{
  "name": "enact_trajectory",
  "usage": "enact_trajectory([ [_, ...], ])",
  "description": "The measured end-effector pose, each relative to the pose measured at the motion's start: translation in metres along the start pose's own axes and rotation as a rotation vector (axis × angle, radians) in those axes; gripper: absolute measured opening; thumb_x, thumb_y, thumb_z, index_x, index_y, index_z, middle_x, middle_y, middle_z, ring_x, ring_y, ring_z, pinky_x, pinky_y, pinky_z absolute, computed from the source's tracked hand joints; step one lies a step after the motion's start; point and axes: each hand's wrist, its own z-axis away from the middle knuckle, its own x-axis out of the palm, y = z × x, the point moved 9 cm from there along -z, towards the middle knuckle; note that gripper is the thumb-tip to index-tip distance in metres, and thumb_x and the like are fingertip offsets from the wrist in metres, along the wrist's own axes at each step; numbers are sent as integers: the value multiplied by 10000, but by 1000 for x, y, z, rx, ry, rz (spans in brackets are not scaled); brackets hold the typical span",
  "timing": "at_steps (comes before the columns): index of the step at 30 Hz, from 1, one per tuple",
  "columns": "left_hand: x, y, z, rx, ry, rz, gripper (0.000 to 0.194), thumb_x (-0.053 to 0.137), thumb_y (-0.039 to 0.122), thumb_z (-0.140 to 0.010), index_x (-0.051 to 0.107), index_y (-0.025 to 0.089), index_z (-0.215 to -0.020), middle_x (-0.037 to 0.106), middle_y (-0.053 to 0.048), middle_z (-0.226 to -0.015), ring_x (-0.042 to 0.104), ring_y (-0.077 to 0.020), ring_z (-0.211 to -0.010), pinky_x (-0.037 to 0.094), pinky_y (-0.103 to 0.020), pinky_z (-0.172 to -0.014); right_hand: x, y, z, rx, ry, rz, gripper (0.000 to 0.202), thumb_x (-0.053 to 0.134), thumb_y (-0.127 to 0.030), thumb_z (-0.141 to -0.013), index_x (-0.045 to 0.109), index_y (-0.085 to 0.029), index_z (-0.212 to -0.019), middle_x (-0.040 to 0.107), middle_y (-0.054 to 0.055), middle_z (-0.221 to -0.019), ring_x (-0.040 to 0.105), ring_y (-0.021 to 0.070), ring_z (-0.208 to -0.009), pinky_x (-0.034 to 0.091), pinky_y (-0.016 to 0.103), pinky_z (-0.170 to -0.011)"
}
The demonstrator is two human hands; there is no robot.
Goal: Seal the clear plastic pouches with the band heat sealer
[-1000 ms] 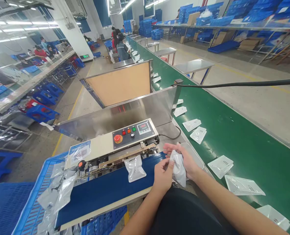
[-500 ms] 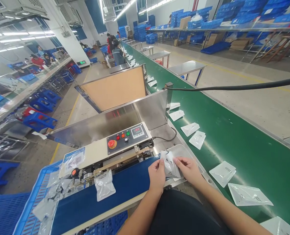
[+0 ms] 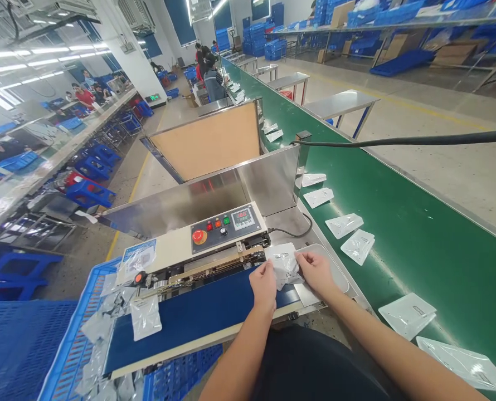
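A white plastic pouch (image 3: 285,268) is held upright between my two hands, its top edge level with the sealing band. My left hand (image 3: 263,285) pinches its left side; my right hand (image 3: 315,272) grips the right edge. The pouch's upper left corner is close to the inlet end of the band sealing machine (image 3: 223,228); whether it touches the band I cannot tell. Below runs the machine's blue conveyor belt (image 3: 189,317). Another white pouch (image 3: 146,317) hangs at the far left end of the sealer, its top edge by the rollers.
A blue crate (image 3: 70,340) with several pouches stands past the belt's left end. On my right, the green conveyor (image 3: 407,234) carries several white pouches. A metal tray (image 3: 334,267) lies beside my right hand. Behind the sealer rises a steel panel (image 3: 214,192); a black cable (image 3: 398,142) crosses above the conveyor.
My hands have raised the pouch and brought it left towards the sealer's inlet. The other pouch has travelled left along the sealer to its end. The camera view has shifted slightly.
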Motion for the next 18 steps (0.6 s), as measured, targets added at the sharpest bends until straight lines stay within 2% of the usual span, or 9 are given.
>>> enact_trajectory([
  [5, -18, 0, -7, -9, 40, -6, 520, 884, 576, -719, 864, 94, -914, 781, -103, -819, 691, -217, -775, 527, -296, -671, 15, -1, 0, 2, 4, 101, 466, 645, -637, -871, 676, -199, -716, 635, 15, -576, 528, 167, -510, 391, 278, -503],
  [10, -50, 2, -21, -77, 84, 76, 550, 917, 562, -678, 845, 89, -950, 803, -132, -919, 726, -228, -797, 556, -318, -699, 55, -17, -2, -34, -31, 200, 444, 630, -575, -892, 632, -210, -639, 639, 10, -574, 567, 170, -550, 418, 274, -547],
  [13, -71, 9, -26, -95, 29, 114, 499, 896, 530, -716, 819, 100, -956, 804, -144, -974, 753, -248, -852, 595, -353, -768, 75, -20, 5, -7, -37, 162, 459, 635, -591, -903, 638, -215, -640, 661, 16, -595, 607, 174, -583, 455, 268, -574],
  [15, -96, 19, -21, -37, 28, 101, 439, 868, 475, -757, 803, 124, -1011, 798, -140, -1073, 764, -264, -961, 610, -381, -871, 70, -15, 16, 6, -1, 89, 473, 627, -630, -919, 679, -213, -704, 703, 28, -652, 643, 181, -623, 486, 270, -601],
  [16, -112, 27, -17, 24, 54, 67, 411, 851, 441, -777, 794, 142, -1054, 788, -130, -1138, 757, -268, -1034, 605, -390, -931, 57, -11, 24, 5, 38, 51, 483, 622, -653, -925, 702, -210, -749, 718, 32, -679, 653, 184, -635, 494, 273, -609],
  [17, -135, 37, -11, 114, 164, 7, 414, 834, 426, -796, 783, 171, -1118, 776, -114, -1199, 748, -266, -1086, 595, -398, -980, 37, -4, 34, -3, 97, 21, 500, 615, -675, -928, 719, -207, -790, 728, 37, -698, 656, 187, -642, 498, 277, -612],
  [18, -151, 47, -5, 203, 221, -90, 449, 817, 422, -825, 760, 195, -1208, 753, -107, -1274, 733, -271, -1141, 580, -417, -1028, 9, 5, 46, -13, 178, 2, 521, 607, -696, -928, 731, -202, -819, 733, 42, -712, 658, 192, -650, 501, 283, -619],
])
